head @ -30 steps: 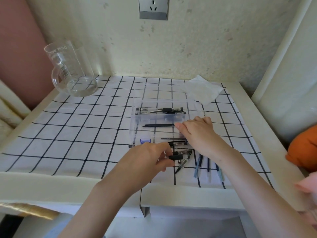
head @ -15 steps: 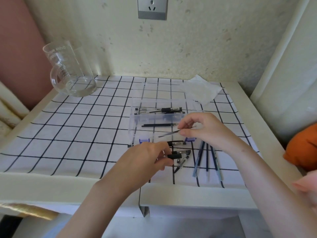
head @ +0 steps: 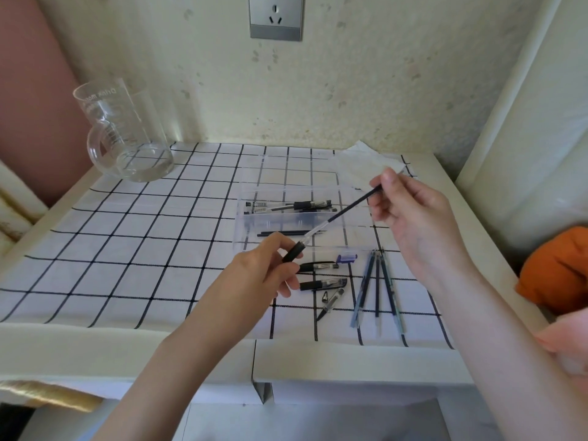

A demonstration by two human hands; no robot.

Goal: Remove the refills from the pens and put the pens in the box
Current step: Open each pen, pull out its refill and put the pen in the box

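Our left hand [head: 257, 275] grips a pen barrel [head: 294, 252]. Our right hand [head: 410, 214] pinches its dark refill [head: 350, 206], half out, above the clear box [head: 254, 192] toward the counter's [head: 350, 361] right edge. The refill's tip is hidden inside the barrel.

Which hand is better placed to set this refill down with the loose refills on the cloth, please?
The right hand: it pinches the refill, and the loose refills lie beside its wrist. The left hand holds the pen grip.

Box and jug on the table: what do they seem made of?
Box: clear, slightly frosted plastic, probably; the cloth's grid shows through its thin walls. Jug: clear glossy glass, it seems, with printed white markings, though hard plastic is possible.
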